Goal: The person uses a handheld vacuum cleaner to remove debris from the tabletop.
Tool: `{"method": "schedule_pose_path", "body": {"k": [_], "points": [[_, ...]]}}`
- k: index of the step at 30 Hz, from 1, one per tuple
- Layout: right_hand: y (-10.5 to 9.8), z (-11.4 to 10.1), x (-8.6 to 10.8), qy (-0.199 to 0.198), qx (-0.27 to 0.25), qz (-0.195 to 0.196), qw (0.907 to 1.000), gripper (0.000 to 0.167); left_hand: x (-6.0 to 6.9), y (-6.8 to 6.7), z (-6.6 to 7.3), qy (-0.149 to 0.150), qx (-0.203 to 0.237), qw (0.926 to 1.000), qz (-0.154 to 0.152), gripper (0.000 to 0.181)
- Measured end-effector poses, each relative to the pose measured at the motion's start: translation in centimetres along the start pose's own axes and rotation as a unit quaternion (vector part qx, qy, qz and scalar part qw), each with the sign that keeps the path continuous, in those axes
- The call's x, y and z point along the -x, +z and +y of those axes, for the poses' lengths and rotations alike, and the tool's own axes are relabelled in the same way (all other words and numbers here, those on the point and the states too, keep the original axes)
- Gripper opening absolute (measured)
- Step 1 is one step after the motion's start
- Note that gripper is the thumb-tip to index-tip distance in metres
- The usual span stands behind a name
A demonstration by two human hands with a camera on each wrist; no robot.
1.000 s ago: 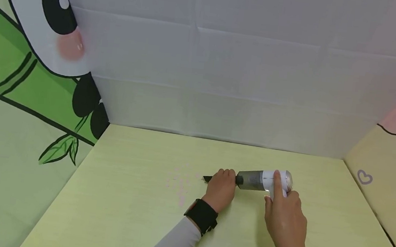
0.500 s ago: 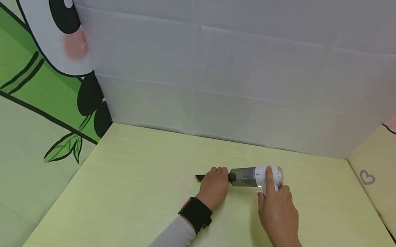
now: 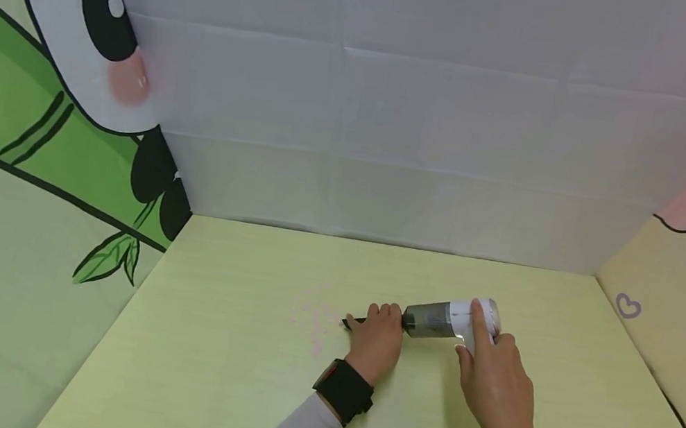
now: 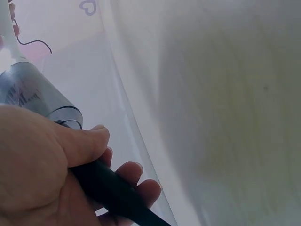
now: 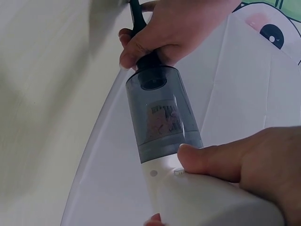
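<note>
A handheld vacuum cleaner (image 3: 429, 319) with a white body, a smoky see-through dust cup (image 5: 162, 113) and a slim black nozzle (image 4: 110, 188) is held over the table, lying nearly level. My left hand (image 3: 376, 343) grips the nozzle close to the cup, with the nozzle's tip pointing left. The white body is in my right hand (image 3: 497, 387), its index finger stretched along the top; the palm side is hidden in the head view. Inside the cup, pinkish bits show in the right wrist view. Small pale pink bits (image 3: 317, 323) lie scattered on the table just left of the tip.
The pale yellow table (image 3: 207, 367) meets a white back wall (image 3: 382, 197). A green panel with a cartoon drawing (image 3: 76, 123) stands at left, and a cream side wall with a purple heart (image 3: 628, 306) at right. Both wrists wear black bands.
Both hands and the vacuum cleaner shift left at first, then come back slightly right and nearer to me. The grip of each hand stays the same.
</note>
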State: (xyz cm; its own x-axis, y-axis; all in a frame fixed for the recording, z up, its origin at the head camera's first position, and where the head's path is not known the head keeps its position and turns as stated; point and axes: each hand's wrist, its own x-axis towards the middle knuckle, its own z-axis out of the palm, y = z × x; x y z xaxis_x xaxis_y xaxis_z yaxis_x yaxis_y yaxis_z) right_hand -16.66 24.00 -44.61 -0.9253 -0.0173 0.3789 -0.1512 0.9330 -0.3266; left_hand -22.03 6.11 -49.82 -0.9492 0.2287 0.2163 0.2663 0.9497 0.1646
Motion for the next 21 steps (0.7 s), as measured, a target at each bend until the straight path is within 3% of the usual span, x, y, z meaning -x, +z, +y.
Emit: {"method": "schedule_pose_path", "body": {"k": [8, 15, 21], "points": [[0.1, 0.4, 0.0, 0.008, -0.01, 0.015, 0.9998, 0.074, -1.0, 0.4, 0.3, -0.021, 0.02, 0.9994, -0.021, 0.03], [0.6, 0.5, -0.7, 0.003, -0.017, 0.017, 0.9997, 0.074, -1.8, 0.2, -0.3, -0.035, 0.047, 0.9983, -0.003, 0.03], [1.2, 0.8, -1.2, 0.005, -0.014, 0.013, 0.9998, 0.074, -2.2, 0.6, -0.2, -0.037, 0.003, 0.9992, -0.016, 0.03]]}}
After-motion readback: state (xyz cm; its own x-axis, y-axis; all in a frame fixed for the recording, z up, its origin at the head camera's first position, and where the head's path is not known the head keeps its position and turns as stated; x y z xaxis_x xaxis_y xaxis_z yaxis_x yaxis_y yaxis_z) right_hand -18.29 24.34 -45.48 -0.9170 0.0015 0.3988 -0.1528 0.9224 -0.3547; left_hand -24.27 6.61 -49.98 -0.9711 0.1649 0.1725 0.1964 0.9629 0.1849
